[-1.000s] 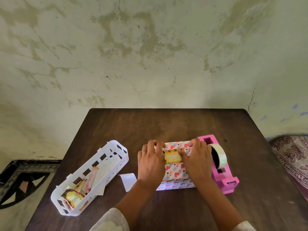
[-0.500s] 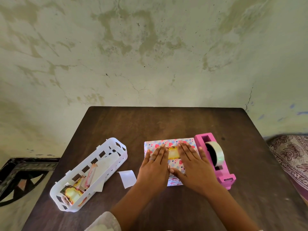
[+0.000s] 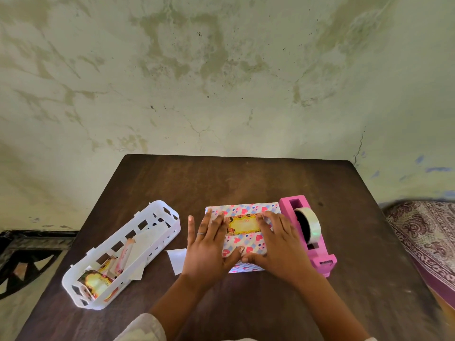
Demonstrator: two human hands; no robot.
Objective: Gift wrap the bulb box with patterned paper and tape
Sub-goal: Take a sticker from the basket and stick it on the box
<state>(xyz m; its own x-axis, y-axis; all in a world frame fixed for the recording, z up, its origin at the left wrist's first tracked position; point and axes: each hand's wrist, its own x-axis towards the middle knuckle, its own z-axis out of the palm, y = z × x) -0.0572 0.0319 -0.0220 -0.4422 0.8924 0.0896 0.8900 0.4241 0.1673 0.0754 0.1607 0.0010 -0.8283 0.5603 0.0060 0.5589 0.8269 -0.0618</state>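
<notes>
The bulb box, wrapped in white paper with pink and blue hearts, lies flat on the dark wooden table. A yellow gift label with a floral border sits on its top face. My left hand lies flat over the box's left part, fingers straight. My right hand presses flat on the right part, fingertips at the label's right edge. The two thumbs meet near the box's front. A pink tape dispenser with a clear tape roll stands against the box's right side.
A white plastic basket with labels and paper pieces lies at the left. A small white paper scrap sits between basket and box. The wall runs behind the table's far edge. A patterned cloth lies off the table's right side.
The box went from held up on edge to lying flat. My hands then spread apart across its top, uncovering the yellow label between them.
</notes>
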